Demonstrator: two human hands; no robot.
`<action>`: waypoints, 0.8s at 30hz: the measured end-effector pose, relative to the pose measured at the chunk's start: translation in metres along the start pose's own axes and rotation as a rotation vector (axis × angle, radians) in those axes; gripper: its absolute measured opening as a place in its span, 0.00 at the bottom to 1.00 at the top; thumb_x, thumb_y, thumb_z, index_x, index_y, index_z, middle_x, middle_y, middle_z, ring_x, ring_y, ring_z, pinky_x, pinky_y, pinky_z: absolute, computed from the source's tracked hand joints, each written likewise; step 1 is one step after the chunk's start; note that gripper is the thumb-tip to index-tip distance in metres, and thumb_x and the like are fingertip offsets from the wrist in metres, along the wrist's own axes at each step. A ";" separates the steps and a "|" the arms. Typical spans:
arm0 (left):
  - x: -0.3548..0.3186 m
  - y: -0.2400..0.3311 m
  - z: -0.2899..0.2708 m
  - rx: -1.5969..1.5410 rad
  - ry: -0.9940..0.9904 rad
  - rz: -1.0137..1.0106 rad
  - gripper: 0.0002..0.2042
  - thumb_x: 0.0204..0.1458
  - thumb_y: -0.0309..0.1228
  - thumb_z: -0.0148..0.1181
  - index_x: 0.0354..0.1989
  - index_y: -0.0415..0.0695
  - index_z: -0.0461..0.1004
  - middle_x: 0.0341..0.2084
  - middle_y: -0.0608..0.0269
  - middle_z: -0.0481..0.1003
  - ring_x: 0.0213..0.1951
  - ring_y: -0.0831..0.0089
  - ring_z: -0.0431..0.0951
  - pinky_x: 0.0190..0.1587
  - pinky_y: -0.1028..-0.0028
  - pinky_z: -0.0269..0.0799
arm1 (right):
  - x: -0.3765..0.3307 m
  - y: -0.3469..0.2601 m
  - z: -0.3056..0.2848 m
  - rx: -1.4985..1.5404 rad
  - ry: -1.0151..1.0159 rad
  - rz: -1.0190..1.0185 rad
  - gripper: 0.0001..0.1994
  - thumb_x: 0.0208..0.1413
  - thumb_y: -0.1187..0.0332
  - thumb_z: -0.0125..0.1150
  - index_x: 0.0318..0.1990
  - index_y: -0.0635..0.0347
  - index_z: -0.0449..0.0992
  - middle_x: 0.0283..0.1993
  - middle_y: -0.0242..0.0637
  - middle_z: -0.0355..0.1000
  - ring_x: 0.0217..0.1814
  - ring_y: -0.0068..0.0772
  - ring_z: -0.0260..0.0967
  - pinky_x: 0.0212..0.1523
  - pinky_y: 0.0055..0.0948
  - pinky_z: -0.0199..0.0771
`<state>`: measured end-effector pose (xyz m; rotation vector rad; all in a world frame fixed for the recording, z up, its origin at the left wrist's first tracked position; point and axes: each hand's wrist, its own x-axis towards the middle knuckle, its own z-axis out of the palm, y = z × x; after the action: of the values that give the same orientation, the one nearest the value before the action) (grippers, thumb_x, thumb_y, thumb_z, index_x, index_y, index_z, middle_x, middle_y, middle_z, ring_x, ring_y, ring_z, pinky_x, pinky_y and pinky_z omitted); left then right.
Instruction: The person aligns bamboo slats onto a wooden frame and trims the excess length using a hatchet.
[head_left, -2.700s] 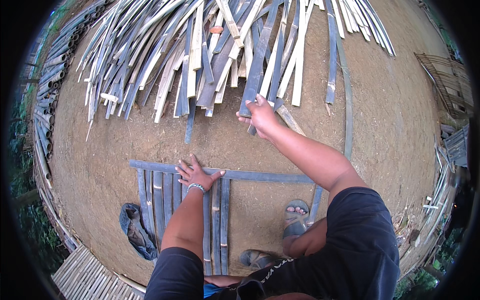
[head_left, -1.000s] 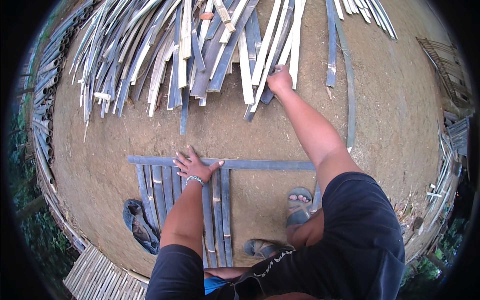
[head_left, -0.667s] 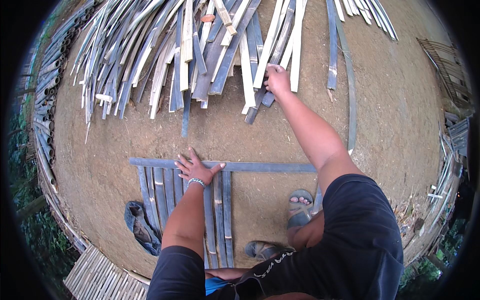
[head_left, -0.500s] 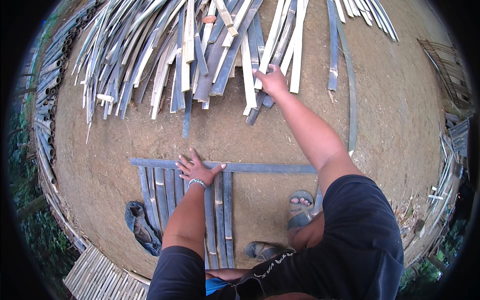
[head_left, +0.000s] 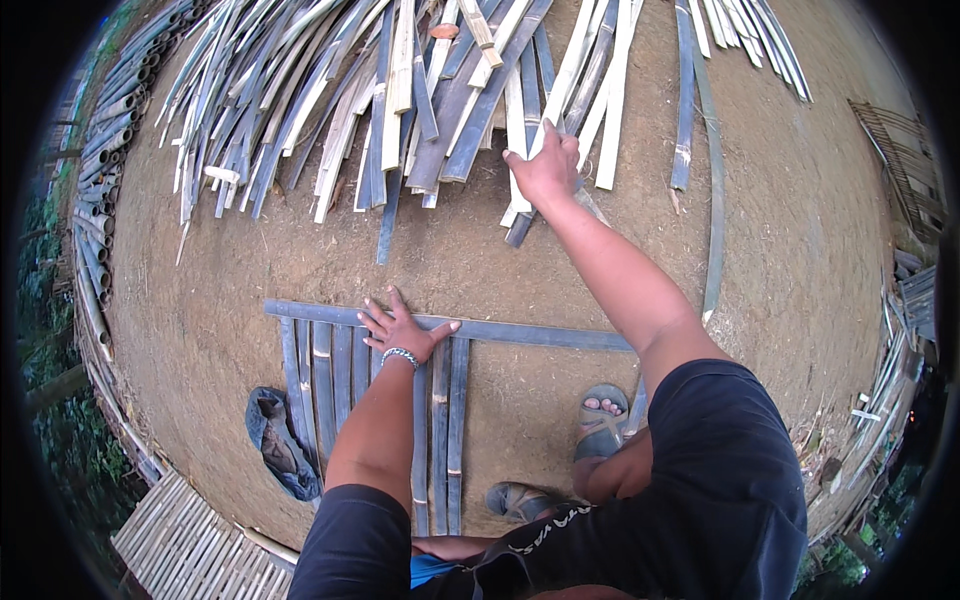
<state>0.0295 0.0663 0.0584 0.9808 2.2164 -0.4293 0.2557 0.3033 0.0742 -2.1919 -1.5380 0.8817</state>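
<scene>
Reaching forward, the right hand [head_left: 545, 168] is laid on a pale slat [head_left: 518, 120] at the near edge of the slat pile [head_left: 400, 90], with fingers curled down over it; whether the slat is truly clamped or only pressed cannot be told. A dark slat [head_left: 522, 228] pokes out from under the wrist on the near side of the pile. Nearer the person than the pile, across a strip of bare dirt [head_left: 230, 270], the left hand [head_left: 400, 330] is pressed flat, fingers spread apart and gripping nothing, on a long crossbar [head_left: 520, 332]. A beaded bracelet [head_left: 398, 354] is worn on that wrist. Under the crossbar, a row of upright slats [head_left: 320, 380] is laid side by side, running from it back toward the person; the left hand rests where the two meet. Right of this row, two sandalled feet [head_left: 603, 420] are planted on the dirt, one close to the crossbar's right end. Left of the row, a crumpled dark cloth [head_left: 278, 450] lies on the ground. Right of the pile, a long thin strip [head_left: 712, 200] is stretched along the dirt. Left of the pile, bamboo poles [head_left: 100, 180] are stacked along the yard's edge.
</scene>
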 end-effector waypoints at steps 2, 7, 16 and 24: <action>0.001 0.001 -0.001 -0.007 0.004 0.000 0.75 0.26 0.70 0.77 0.81 0.55 0.34 0.77 0.36 0.22 0.77 0.38 0.17 0.73 0.32 0.27 | -0.002 -0.009 0.004 -0.042 0.057 -0.001 0.45 0.53 0.50 0.73 0.74 0.58 0.59 0.71 0.48 0.55 0.74 0.50 0.54 0.72 0.44 0.61; -0.004 0.006 -0.005 0.038 -0.010 -0.031 0.75 0.26 0.70 0.77 0.81 0.58 0.31 0.78 0.40 0.22 0.78 0.40 0.18 0.73 0.33 0.31 | -0.003 -0.011 0.012 0.052 0.087 -0.219 0.40 0.57 0.51 0.70 0.72 0.60 0.62 0.62 0.46 0.67 0.64 0.45 0.67 0.65 0.41 0.69; -0.004 0.005 -0.006 0.042 -0.012 -0.040 0.75 0.27 0.70 0.77 0.81 0.58 0.31 0.78 0.40 0.23 0.78 0.39 0.19 0.74 0.34 0.31 | -0.015 -0.051 0.016 0.300 -0.225 -0.143 0.45 0.55 0.53 0.70 0.74 0.68 0.54 0.51 0.49 0.78 0.55 0.48 0.77 0.58 0.41 0.74; -0.008 0.007 -0.007 0.038 -0.017 -0.029 0.75 0.27 0.70 0.77 0.81 0.57 0.31 0.78 0.39 0.23 0.78 0.39 0.20 0.74 0.34 0.30 | 0.004 -0.019 0.006 0.264 0.087 -0.045 0.35 0.61 0.65 0.61 0.74 0.63 0.56 0.66 0.52 0.66 0.68 0.49 0.68 0.69 0.47 0.66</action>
<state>0.0351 0.0703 0.0686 0.9623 2.2167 -0.4935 0.2390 0.3138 0.0800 -1.9740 -1.3413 0.9052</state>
